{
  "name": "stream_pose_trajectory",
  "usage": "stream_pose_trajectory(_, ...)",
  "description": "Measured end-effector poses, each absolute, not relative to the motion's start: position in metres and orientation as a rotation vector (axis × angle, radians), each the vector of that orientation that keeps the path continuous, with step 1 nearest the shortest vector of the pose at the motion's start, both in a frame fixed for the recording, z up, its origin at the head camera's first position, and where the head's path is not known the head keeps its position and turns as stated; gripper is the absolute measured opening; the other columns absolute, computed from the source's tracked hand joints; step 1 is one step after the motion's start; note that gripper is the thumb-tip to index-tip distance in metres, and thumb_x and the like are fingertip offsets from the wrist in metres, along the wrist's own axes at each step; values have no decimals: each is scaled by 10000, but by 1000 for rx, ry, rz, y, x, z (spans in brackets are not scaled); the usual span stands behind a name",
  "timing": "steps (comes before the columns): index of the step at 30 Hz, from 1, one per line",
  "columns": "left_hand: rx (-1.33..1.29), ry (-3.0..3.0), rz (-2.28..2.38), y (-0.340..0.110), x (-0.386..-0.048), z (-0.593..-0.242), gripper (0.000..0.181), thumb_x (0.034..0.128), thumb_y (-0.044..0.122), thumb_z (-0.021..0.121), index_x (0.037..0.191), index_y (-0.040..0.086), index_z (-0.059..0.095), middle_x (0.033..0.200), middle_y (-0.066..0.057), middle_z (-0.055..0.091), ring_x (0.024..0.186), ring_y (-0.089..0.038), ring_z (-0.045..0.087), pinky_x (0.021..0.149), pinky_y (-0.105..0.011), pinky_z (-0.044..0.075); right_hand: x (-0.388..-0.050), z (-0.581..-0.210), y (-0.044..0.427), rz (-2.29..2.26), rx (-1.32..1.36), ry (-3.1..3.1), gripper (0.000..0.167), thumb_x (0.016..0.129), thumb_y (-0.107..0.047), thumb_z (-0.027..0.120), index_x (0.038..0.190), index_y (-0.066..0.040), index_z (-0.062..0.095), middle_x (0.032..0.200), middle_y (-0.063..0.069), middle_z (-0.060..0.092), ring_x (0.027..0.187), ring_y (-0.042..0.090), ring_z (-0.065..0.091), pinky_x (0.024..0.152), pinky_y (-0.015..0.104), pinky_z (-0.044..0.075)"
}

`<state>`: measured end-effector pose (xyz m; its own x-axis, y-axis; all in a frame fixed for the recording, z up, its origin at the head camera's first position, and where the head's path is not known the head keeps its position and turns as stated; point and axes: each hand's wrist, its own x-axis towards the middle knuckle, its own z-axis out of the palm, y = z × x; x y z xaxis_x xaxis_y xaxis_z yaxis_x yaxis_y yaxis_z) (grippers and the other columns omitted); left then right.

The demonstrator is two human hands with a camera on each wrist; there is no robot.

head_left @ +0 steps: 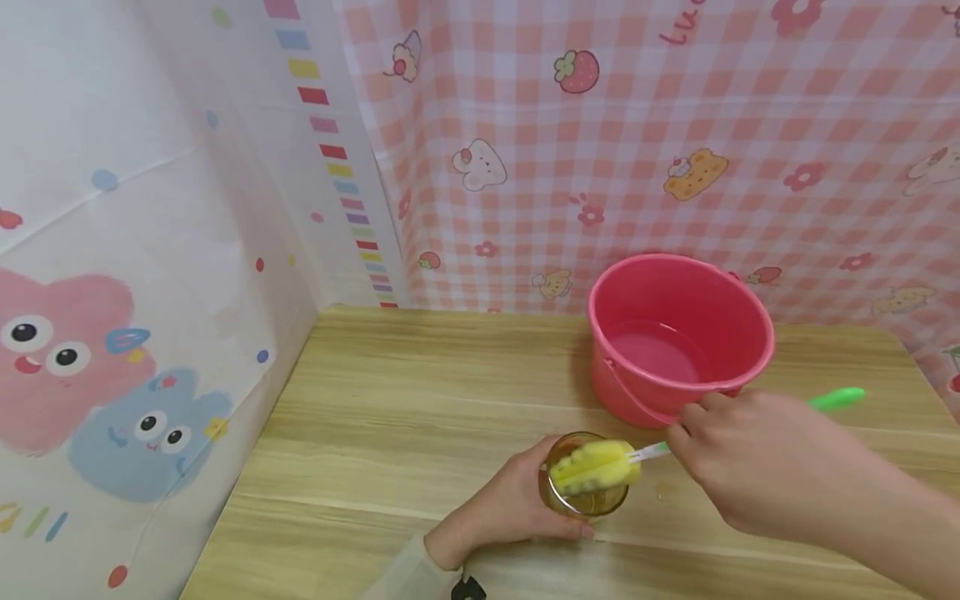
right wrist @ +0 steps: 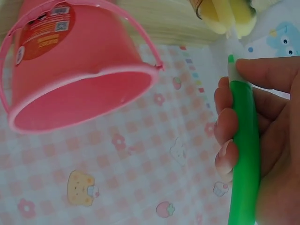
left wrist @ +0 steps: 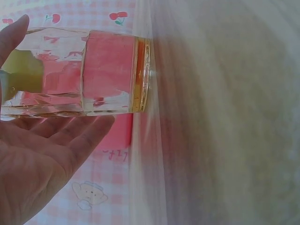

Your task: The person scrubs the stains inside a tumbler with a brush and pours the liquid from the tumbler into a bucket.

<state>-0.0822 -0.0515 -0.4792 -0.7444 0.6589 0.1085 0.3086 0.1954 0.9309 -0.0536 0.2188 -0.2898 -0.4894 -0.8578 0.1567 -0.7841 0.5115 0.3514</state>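
Nearer the person than the pink bucket [head_left: 621, 392] and a little to its left, the left hand [head_left: 513, 504] is holding a clear amber-tinted glass [left wrist: 110, 70], thumb lying along one side and fingers curving round the other, so the grip is closing about as far as the glass's width is allowing. Just in front of the bucket, the right hand [head_left: 757, 458] is gripping a bottle brush [head_left: 651, 452], its fingers wrapping round the green handle [right wrist: 244, 140], whose end is poking out to the right of the bucket. The brush's yellow sponge head [head_left: 596, 467] is lying at an angle in the glass's mouth, part of it showing through the upper wall and part sticking out over the rim. Judging from this, the brushing is seemingly being done near the top, and the lower walls and base, where no sponge is reaching, may be waiting for their turn; whether they are already wiped, the pictures are not telling. The bucket itself is holding what is looking like shallow water, and a small wet spot [head_left: 662, 490] is showing on the table [head_left: 390, 392] in front of it. Any rinsing or setting aside is apparently remaining undone, since both hands are occupying themselves with glass and brush.
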Motion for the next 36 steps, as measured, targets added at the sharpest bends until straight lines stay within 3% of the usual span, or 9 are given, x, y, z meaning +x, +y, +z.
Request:
stream_pose_trajectory(2, 915, 2161, 1565, -51, -82, -479, 919, 724, 251, 991, 1493, 296, 489, 1379, 146, 609, 1258, -55, 569, 1132, -313, 437, -55, -291, 214, -403, 1374, -2462, 298, 651, -59, 742, 688, -127, 454, 615, -15, 333, 526, 168, 310, 466, 266, 255)
stream_pose_trajectory(5, 916, 2163, 1555, -50, -82, -480, 927, 727, 259, 990, 1500, 300, 482, 1381, 153, 607, 1261, -50, 568, 1132, -308, 438, -56, -292, 209, -476, 1379, -2465, 281, 633, -81, 746, 679, -120, 472, 607, -10, 345, 519, 178, 331, 470, 273, 280)
stream_pose_trajectory(20, 914, 2159, 1570, -50, -84, -479, 908, 727, 262, 990, 1488, 270, 493, 1371, 122, 614, 1244, -63, 582, 1104, -308, 468, -59, -298, 176, -666, 1418, -2490, 329, 629, -159, 828, 607, -186, 500, 585, -17, 419, 526, 189, 408, 484, 278, 395)
stream_pose_trajectory(36, 902, 2174, 1550, -51, -82, -480, 934, 727, 274, 990, 1515, 195, 496, 1400, 94, 604, 1251, -72, 576, 1094, -300, 473, -57, -318, 155, -847, 1373, -2356, 357, 670, -158, 796, 577, -182, 452, 555, -16, 429, 512, 174, 424, 463, 248, 341)
